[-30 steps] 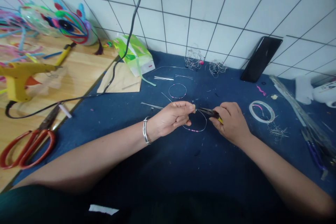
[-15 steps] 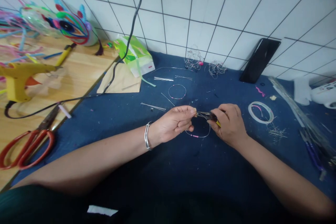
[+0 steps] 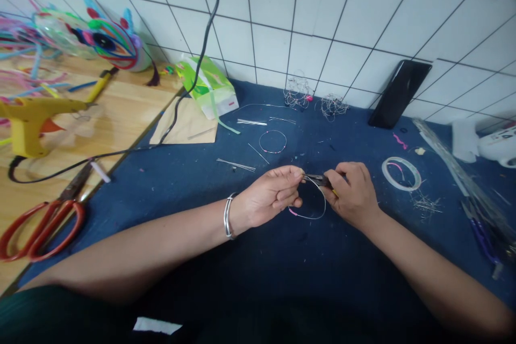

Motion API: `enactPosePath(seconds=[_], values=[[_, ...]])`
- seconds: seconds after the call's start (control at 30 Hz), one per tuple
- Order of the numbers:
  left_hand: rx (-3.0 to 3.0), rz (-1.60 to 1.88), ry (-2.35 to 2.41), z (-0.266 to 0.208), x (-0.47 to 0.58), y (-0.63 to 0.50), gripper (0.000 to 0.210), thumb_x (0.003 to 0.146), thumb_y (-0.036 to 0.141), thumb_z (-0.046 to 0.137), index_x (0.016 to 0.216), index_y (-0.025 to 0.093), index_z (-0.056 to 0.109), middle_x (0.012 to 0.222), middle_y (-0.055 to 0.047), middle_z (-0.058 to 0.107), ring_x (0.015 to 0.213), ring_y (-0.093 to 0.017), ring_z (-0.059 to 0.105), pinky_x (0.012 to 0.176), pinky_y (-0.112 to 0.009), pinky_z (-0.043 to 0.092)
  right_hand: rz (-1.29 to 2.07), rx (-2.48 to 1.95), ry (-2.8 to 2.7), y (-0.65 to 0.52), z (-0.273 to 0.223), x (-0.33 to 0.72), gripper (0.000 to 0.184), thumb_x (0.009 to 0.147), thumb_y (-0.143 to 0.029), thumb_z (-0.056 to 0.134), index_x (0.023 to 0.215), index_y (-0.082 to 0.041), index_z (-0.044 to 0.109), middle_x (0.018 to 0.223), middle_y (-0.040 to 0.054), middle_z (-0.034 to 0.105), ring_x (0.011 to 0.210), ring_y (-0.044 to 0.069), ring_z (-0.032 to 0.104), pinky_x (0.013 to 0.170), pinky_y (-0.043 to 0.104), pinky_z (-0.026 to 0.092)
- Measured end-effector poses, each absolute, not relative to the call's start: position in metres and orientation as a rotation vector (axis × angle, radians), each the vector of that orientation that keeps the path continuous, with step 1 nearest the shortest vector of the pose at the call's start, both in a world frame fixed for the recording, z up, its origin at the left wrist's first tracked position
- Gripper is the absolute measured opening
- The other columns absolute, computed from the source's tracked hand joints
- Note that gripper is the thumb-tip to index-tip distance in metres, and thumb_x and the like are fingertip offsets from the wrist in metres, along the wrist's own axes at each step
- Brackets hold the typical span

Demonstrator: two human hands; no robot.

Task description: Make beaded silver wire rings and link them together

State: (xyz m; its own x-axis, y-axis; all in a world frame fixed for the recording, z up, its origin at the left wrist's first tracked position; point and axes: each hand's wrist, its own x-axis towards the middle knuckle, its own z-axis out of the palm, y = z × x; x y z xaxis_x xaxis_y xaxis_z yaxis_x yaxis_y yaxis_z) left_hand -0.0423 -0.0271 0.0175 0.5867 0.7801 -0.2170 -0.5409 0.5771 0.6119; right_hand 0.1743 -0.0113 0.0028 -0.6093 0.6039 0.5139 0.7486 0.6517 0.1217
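left hand (image 3: 269,197): pinches thin wire ring with pink beads (image 3: 312,214) at its top | right hand (image 3: 350,192): clamped on small yellow-handled pliers (image 3: 320,179), tips at the pinch | ring hangs between both hands

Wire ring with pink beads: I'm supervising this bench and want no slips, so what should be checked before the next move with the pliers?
1. Left hand pinches the wire ring at its top: ok.
2. Right hand grips the pliers, tips at the ring's join beside the left fingertips: ok.
3. Pliers closed on the wire itself: cannot tell, too small.
4. Pink beads sit on the ring's lower left, away from the pliers: ok.
5. Blue mat below the ring free of loose wire: ok; wire offcuts lie off to the right.
6. Finished beaded ring out of the way, behind the hands: ok.
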Motion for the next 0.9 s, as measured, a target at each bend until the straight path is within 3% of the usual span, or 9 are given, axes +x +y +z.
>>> enactPosePath(seconds=[0.9], values=[[0.606, 1.047, 0.655, 0.027, -0.032, -0.044, 0.012, 0.086, 0.027, 0.056, 0.078, 0.019, 0.055, 0.043, 0.01, 0.032, 0.039, -0.004, 0.028, 0.066, -0.024, 0.046, -0.31, -1.084, -2.416, -0.017, 0.003, 0.166, 0.022, 0.083, -0.034, 0.052, 0.1, -0.02, 0.051, 0.088, 0.0076, 0.047, 0.08, 0.02, 0.042, 0.072, 0.035, 0.039]])
